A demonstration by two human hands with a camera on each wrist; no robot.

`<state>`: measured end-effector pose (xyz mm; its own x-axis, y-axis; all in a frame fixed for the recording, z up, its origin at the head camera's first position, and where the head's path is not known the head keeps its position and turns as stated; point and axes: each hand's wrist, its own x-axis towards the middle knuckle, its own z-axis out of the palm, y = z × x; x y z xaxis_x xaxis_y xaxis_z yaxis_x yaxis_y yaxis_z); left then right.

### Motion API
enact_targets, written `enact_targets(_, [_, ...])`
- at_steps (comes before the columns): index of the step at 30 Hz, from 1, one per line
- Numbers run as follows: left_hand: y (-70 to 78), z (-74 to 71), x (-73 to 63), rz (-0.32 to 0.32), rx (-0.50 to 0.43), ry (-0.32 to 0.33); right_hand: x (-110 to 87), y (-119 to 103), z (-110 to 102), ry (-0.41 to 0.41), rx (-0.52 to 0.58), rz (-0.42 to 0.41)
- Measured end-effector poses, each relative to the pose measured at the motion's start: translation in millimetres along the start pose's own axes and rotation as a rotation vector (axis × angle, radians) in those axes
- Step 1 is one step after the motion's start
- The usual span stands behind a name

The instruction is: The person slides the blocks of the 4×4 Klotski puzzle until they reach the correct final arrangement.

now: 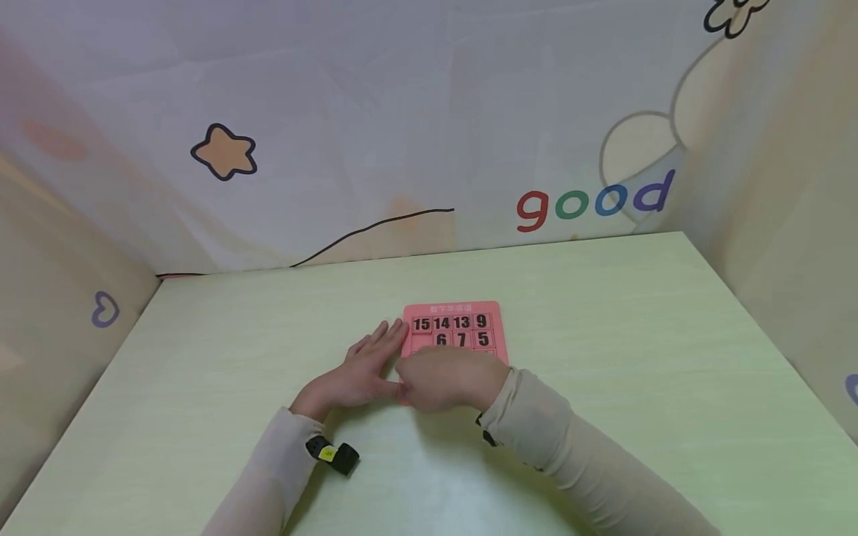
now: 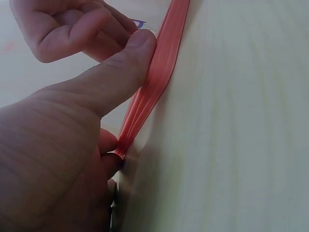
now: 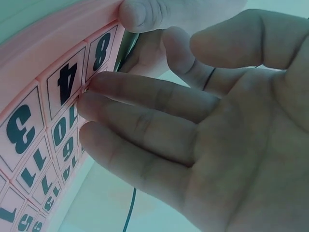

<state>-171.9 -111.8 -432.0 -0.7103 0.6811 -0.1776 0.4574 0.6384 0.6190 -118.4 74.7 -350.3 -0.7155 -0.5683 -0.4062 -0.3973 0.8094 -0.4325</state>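
A pink sliding number puzzle (image 1: 452, 307) lies flat on the table, with 15, 14, 13 and 9 along its top row. A gap between tiles shows left of the 6. My left hand (image 1: 358, 376) lies along the puzzle's left side with its fingers straight, and its thumb (image 2: 113, 77) rests against the near edge. My right hand (image 1: 452, 378) reaches over the lower rows and hides them from the head camera. In the right wrist view, its straight fingers (image 3: 140, 111) have their tips at the tiles near the 4 and 8.
The pale green table (image 1: 637, 372) spreads out on all sides of the puzzle. A printed cloth (image 1: 375, 134) with a star and the word "good" stands behind it, and cloth walls rise left and right. A black wrist camera strap (image 1: 333, 454) sits on my left wrist.
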Motion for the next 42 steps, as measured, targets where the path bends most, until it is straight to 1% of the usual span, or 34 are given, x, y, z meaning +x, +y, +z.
enact_targets(7, [-2.1, 0.5, 0.3, -0.006, -0.013, 0.0, 2.2, 1.1, 0.7, 0.013, 0.016, -0.026])
enact_targets(12, [-2.5, 0.7, 1.0, -0.019, -0.01, -0.005, 2.3, 1.1, 0.9, 0.006, 0.035, -0.03])
enact_targets(16, [-2.5, 0.8, 0.2, -0.016, -0.004, -0.007, 2.5, 1.6, 1.1, -0.001, 0.042, -0.03])
enact_targets(25, [-0.9, 1.6, 0.2, -0.026, -0.018, 0.0, 2.5, 3.4, 2.0, -0.023, 0.026, -0.03])
enact_targets(27, [-0.7, 2.2, 0.6, -0.033, -0.021, -0.003, 1.7, 3.3, 2.8, -0.035, 0.036, -0.025])
enact_targets(30, [-0.3, 3.0, 1.0, -0.039, -0.023, -0.005, -0.3, 2.7, 4.0, -0.079, 0.053, -0.028])
enact_targets(34, [0.2, 2.6, 0.8, -0.043, -0.013, 0.0, -2.6, 2.7, 5.1, -0.127, 0.047, -0.055])
enact_targets(37, [0.0, 1.9, 0.7, -0.044, -0.007, 0.001, -3.5, 4.1, 4.5, -0.127, 0.049, -0.07])
enact_targets(42, [0.3, 0.6, 0.7, -0.047, -0.006, -0.011, -3.9, 8.0, 2.6, -0.12, 0.088, -0.075])
